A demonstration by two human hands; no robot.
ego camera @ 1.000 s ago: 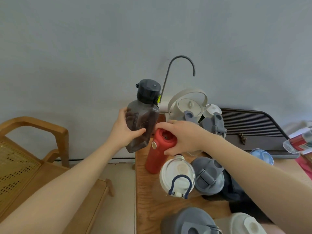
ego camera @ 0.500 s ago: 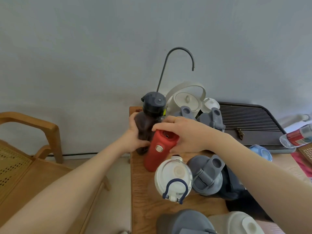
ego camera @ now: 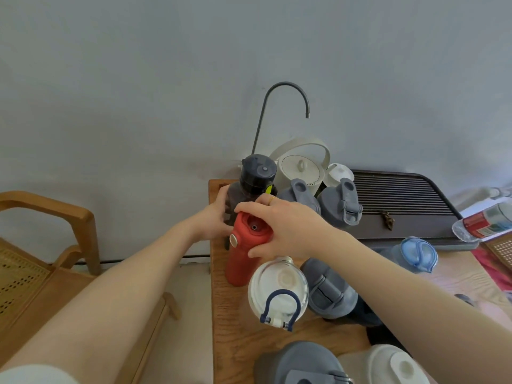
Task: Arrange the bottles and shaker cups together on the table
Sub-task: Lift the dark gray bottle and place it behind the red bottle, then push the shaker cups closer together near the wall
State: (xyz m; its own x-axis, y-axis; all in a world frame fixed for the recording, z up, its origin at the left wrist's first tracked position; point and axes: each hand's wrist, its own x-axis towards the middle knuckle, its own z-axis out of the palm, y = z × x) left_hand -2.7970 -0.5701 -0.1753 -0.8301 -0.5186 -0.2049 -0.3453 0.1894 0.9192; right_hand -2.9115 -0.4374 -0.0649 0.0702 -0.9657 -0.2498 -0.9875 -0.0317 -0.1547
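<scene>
Left hand (ego camera: 214,217) closes around the dark bottle (ego camera: 250,187), upright at the table's (ego camera: 235,328) far left corner. Right hand (ego camera: 288,227) grips the red bottle's (ego camera: 242,256) cap, just beside it.

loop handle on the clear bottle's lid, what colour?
Dark blue, on the lid with its loop handle toward the camera; head view.
</scene>
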